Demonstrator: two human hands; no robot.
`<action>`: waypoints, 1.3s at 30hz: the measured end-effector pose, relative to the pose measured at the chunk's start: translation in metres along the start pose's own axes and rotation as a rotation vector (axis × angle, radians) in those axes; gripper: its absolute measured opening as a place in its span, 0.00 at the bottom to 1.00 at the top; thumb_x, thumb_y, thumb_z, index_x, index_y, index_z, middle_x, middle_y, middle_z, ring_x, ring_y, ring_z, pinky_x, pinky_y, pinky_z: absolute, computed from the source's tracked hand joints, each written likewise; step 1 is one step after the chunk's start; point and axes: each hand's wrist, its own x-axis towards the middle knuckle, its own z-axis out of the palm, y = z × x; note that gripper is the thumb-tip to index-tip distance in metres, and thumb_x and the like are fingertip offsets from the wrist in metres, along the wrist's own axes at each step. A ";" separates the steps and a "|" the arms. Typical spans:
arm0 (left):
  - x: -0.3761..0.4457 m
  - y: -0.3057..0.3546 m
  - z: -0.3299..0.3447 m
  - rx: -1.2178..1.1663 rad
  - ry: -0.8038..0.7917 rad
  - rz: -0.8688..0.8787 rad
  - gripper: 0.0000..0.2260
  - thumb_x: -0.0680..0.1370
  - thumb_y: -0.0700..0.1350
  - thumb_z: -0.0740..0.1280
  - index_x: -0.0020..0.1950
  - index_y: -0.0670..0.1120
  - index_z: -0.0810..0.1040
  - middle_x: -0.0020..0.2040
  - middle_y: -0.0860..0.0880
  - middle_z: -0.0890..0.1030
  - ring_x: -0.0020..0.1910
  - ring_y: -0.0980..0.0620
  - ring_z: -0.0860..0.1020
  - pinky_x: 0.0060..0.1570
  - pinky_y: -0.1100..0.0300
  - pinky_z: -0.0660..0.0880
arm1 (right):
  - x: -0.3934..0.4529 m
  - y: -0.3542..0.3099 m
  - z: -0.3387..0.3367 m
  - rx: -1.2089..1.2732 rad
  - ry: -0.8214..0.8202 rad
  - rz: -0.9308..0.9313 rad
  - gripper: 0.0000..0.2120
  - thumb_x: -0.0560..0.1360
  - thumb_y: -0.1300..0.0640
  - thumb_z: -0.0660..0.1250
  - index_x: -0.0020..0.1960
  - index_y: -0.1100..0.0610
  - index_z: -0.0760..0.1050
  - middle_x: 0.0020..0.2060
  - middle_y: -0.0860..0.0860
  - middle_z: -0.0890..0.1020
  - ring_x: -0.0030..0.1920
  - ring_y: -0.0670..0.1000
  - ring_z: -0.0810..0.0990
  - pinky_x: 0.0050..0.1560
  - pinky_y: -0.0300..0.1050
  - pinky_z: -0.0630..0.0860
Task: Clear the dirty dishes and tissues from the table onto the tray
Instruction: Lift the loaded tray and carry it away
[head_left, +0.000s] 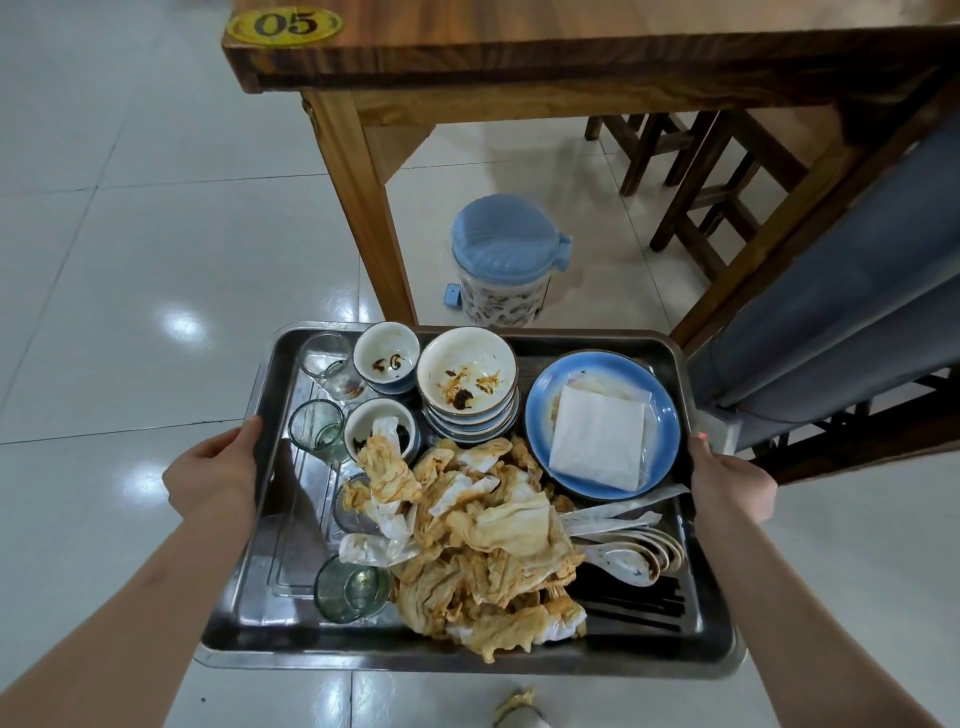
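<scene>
Dirty dishes and stained tissues fill a metal tray (244, 597) that a person carries above a pale tiled floor (104, 260), in front of a wooden table (571, 57) with a yellow "05" sticker (284, 24) on its corner.

The left hand (218, 467) grips the tray's rim at 9 o'clock, thumb hooked over the edge; the fingers beneath are hidden. The right hand (727, 478) holds the opposite rim at 3 o'clock in the same way, thumb on top.

On the tray, a heap of orange-stained tissues (483, 551) spreads from the centre towards 6 o'clock. At 12 o'clock stands a stack of bowls (467, 384), the top one smeared with sauce. Just beside it at 11 o'clock is a small cup (387, 358) with dark scraps inside, and below that a second cup (379, 426) with a tissue tucked into it. Clear glasses run down the 9 o'clock side: one (327, 358) at the far corner, one greenish glass (317, 431) near the left thumb, and another (348, 587) at 7 o'clock. A blue plate (660, 405) sits at 2 o'clock with a folded white napkin (597, 436) lying on it. White spoons (634, 556) are nested at 4 o'clock, with black chopsticks (639, 603) beneath them.

Under the table at 12 o'clock from the tray stands a small bin (504, 260) with a blue lid. Wooden stools (691, 171) sit further back at 1 o'clock.
</scene>
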 end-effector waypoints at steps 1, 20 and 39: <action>0.001 0.000 0.000 0.004 0.005 -0.007 0.12 0.63 0.56 0.77 0.41 0.53 0.83 0.37 0.52 0.83 0.40 0.49 0.82 0.50 0.55 0.79 | 0.000 -0.001 0.000 0.004 -0.001 0.017 0.19 0.70 0.46 0.71 0.27 0.56 0.74 0.26 0.51 0.75 0.28 0.50 0.73 0.38 0.43 0.68; 0.002 0.010 0.005 0.035 0.044 -0.060 0.19 0.61 0.57 0.78 0.45 0.48 0.84 0.39 0.49 0.83 0.40 0.47 0.82 0.52 0.54 0.78 | -0.003 -0.007 -0.002 0.031 0.012 0.119 0.18 0.68 0.46 0.73 0.29 0.56 0.73 0.29 0.52 0.76 0.30 0.50 0.74 0.37 0.44 0.70; -0.007 0.015 -0.006 0.083 0.034 -0.033 0.18 0.60 0.56 0.79 0.44 0.47 0.84 0.40 0.49 0.83 0.40 0.49 0.81 0.52 0.55 0.78 | -0.021 0.008 -0.025 0.102 0.021 0.156 0.13 0.68 0.46 0.73 0.32 0.51 0.73 0.32 0.48 0.76 0.37 0.50 0.77 0.44 0.46 0.76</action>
